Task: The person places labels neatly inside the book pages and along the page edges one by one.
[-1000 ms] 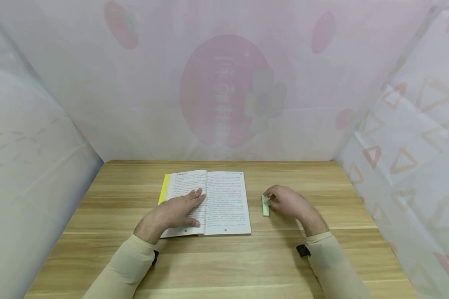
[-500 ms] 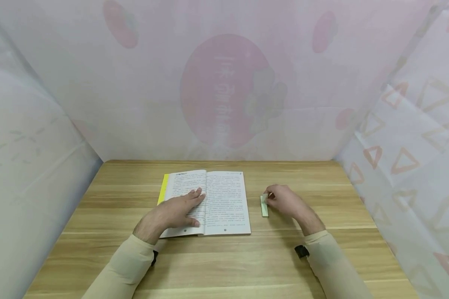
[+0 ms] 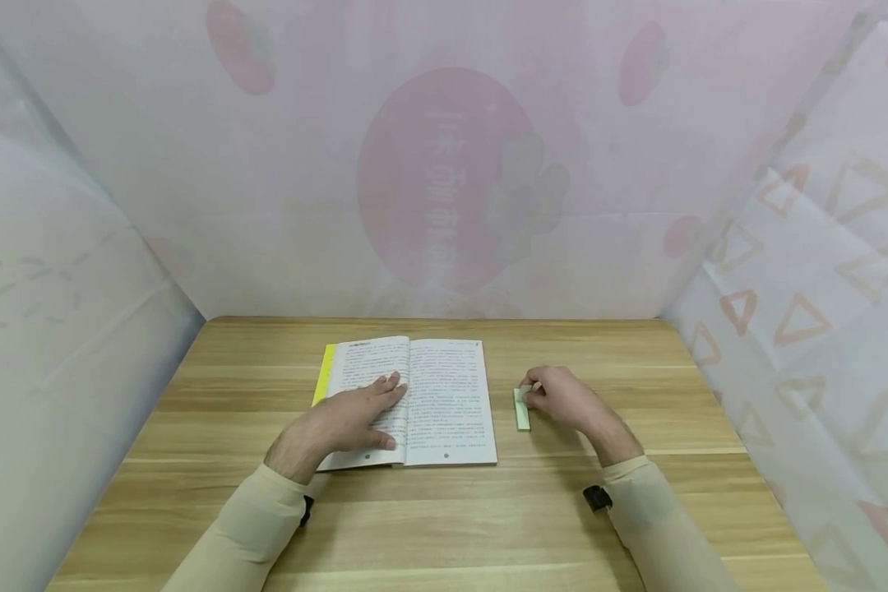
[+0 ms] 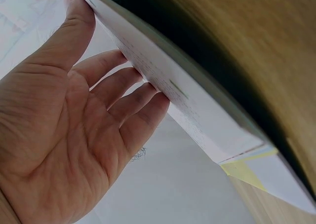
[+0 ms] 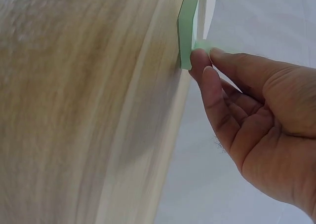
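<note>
Head view: right of the open book (image 3: pixel 450 403), we see the green pad (image 3: pixel 523 418) on the wooden table (image 3: pixel 444 526), its long axis roughly parallel to the book's spine (image 3: pixel 405 423), uncovered end pointing to the near side; the right hand (image 3: pixel 568 401) pinches a thin green sheet (image 5: pixel 204 44) there, fingers obstructing the pad's far end; left of the spine, the left hand (image 3: pixel 351 418) rests on the book, fingers extended, near a yellow strip (image 3: pixel 324 374)

Left hand (image 3: pixel 351 418) rests on the book (image 3: pixel 447 403), palm down (thumb apart); right hand (image 3: pixel 565 400), beside the book, thumb and finger pinched.
</note>
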Demonstrator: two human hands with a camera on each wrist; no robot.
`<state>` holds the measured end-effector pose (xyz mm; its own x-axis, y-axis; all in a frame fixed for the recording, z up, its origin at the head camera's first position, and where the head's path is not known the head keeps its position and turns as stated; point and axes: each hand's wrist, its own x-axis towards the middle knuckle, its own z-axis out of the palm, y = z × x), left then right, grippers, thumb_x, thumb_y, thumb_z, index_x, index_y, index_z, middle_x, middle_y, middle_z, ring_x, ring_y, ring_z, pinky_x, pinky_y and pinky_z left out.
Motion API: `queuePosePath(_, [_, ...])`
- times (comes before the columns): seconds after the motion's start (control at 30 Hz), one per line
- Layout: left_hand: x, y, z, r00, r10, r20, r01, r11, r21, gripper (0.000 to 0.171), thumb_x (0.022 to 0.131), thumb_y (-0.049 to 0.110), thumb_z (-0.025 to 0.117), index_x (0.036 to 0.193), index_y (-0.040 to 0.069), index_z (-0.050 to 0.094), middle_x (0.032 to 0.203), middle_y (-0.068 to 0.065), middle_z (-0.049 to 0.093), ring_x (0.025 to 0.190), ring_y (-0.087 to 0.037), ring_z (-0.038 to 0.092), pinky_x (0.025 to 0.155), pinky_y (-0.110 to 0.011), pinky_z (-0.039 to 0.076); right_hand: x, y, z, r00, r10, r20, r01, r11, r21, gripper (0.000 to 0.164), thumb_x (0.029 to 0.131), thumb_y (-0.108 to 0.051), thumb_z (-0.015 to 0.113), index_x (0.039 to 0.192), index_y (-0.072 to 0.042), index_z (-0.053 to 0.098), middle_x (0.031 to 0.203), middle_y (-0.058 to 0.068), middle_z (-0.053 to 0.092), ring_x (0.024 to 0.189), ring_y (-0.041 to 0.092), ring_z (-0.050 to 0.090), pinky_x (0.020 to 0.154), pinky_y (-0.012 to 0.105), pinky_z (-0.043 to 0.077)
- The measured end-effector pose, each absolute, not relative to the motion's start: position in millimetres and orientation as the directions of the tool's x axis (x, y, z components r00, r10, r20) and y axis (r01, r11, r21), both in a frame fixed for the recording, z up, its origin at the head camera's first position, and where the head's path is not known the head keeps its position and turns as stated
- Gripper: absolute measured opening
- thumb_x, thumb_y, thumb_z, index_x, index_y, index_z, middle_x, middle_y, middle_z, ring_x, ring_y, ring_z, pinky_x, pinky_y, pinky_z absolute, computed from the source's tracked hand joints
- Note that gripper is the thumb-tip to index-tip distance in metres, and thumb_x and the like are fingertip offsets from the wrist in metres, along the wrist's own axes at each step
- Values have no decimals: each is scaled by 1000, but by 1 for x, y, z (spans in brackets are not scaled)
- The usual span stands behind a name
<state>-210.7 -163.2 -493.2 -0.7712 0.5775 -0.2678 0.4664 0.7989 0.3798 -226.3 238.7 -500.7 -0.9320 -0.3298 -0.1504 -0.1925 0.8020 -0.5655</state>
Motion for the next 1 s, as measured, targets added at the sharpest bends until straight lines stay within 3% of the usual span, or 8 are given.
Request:
queuePosePath(0.53, [-209, -163, -492, -774, 573, -269, 465, 803, 373, 102, 101, 38, 92, 182, 5, 40, 195, -18, 30, 182, -40, 33, 144, -63, 37, -223, 236, -494, -932, -319, -169, -168, 797, -580, 11, 117, 3, 63, 118, -1, 73, 105, 13, 87, 97, 22, 87, 75, 31, 65])
queuePosePath(0.77, [-208, -163, -491, -777, 569, -269, 460, 805, 374, 102, 101, 38, 92, 182, 6, 41, 195, -17, 30, 182, -39, 33, 144, -62, 38, -220, 236, -490, -924, -322, -205, -108, 735, -669, 15, 120, 7, 47, 123, -1, 59, 123, 24, 81, 107, 30, 89, 90, 44, 74])
queuePosePath(0.93, [-208, -163, -490, -779, 568, -266, 458, 805, 376, 102, 100, 38, 93, 182, 7, 41, 195, -17, 30, 182, -39, 34, 144, -61, 39, -218, 237, -487, -919, -342, -194, -112, 700, -705, 10, 123, 4, 40, 122, -1, 49, 111, 21, 69, 112, 33, 88, 97, 49, 73])
queuePosePath(1.0, [-208, -163, -490, -780, 567, -264, 459, 806, 374, 102, 100, 38, 93, 182, 7, 41, 195, -17, 30, 182, -39, 34, 143, -61, 40, -218, 237, -487, -919, -352, -177, -135, 704, -697, 10, 124, 2, 42, 121, -2, 52, 110, 21, 70, 112, 33, 87, 93, 48, 73])
